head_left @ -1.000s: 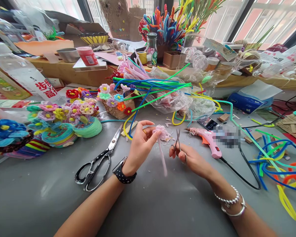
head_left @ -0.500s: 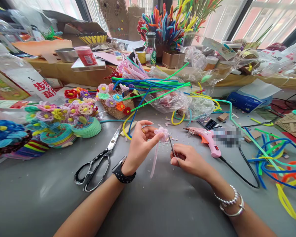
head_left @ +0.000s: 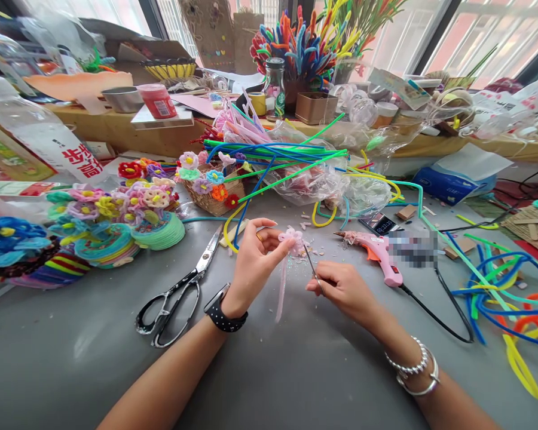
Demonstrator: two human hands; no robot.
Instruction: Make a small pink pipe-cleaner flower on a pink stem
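Observation:
Pinched between thumb and fingers of my left hand (head_left: 262, 251) is a pale pink pipe-cleaner flower (head_left: 293, 239). Its long stem (head_left: 280, 295) hangs below it over the grey table. My right hand (head_left: 338, 286) is closed around a slim metal tool (head_left: 312, 264), which looks like tweezers or small scissors; the fingers cover its lower part. The tool's tip meets the right edge of the flower. Left of my wrist lie large black-handled scissors (head_left: 183, 292). A pink glue gun (head_left: 381, 254) rests on its side beyond my right hand.
Finished flower baskets (head_left: 156, 230) stand at the left. Green and blue pipe cleaners (head_left: 278, 149) lie on plastic wrapping at the back, with more loose pipe cleaners (head_left: 497, 286) at the right. The glue gun's black cord (head_left: 443, 319) loops across the table. Small scraps lie beyond my hands.
The tool has shifted slightly left and its angle has changed, with my right hand moving a little left too. The flower has turned slightly in my left hand.

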